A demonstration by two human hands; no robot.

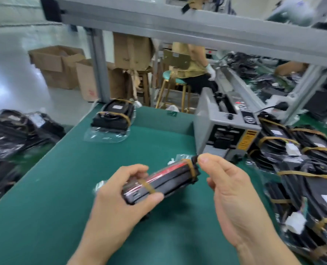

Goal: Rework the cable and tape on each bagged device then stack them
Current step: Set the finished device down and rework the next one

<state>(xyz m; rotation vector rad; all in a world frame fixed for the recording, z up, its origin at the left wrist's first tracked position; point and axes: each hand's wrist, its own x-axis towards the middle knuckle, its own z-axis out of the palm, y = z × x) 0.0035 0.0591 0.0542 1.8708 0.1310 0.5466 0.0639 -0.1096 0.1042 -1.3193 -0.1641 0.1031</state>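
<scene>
The green bench mat (pixel 82 178) is shown bearing a grey tape dispenser (pixel 225 131) at the right, a finished stack of bagged devices (pixel 113 117) at the far left, and further bagged units (pixel 302 169) piled along the right edge. The bagged device in hand (pixel 164 180) is held above the near centre of the mat; its long axis is seen to run from near left, low, to far right, raised, a narrow edge being turned upward. It is judged rigid and moderately light, but slippery in its clear film, so the ends are best gripped. The left hand (pixel 120 199) is curled round the near end, thumb over a brown tape band (pixel 148 187). The right hand (pixel 233 192) is half closed, thumb and forefinger pinching the black cable end (pixel 194 159) at the far end.
</scene>
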